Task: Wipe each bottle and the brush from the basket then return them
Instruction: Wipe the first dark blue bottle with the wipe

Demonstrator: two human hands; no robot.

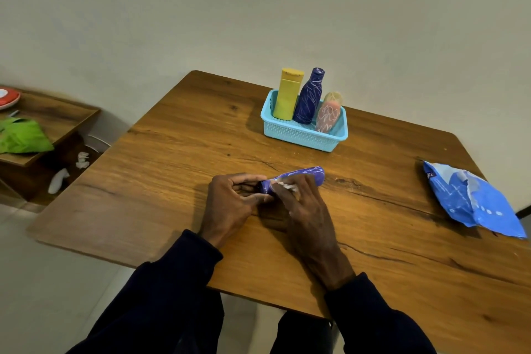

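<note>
Left grip [230, 198] holds purple bottle [309, 174]; right grip [304, 210] seemingly pinches white wipe [284, 186] against it.

You get dim, warm indoor light; soft shadows sit under your hands [267, 204] and the basket [304, 135], edges bend, detail is slightly soft.

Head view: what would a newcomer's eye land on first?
At the middle of the table, the left hand grips one end of a purple bottle held on its side, while the right hand holds a white wipe against it. Behind them, a light blue basket holds a yellow bottle, a dark blue bottle and a pink bottle. A crumpled blue packet lies near the table's right edge.
</note>
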